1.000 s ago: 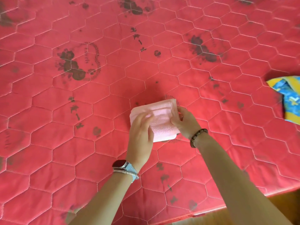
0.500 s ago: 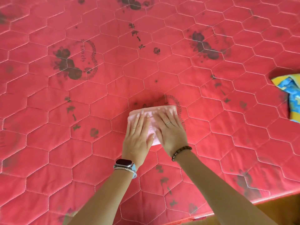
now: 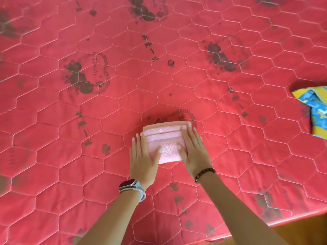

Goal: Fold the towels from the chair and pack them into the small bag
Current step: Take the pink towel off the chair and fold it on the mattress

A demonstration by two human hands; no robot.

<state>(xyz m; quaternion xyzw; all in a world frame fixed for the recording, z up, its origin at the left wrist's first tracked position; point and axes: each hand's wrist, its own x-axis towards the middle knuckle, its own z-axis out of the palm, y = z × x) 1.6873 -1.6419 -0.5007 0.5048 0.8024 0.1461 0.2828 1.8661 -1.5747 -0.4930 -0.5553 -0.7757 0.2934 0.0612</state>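
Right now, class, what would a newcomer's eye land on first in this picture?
A small folded pink towel lies mid-frame on the red quilted mattress, with the left hand and right hand pressing flat on its sides. A blue and yellow cloth lies at the right edge.

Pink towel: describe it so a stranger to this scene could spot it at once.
A red quilted mattress fills the view. Near its front middle, a folded pink towel lies flat under the left hand and right hand. It is the only plain pale cloth; the other cloth, at the right edge, is blue and yellow.
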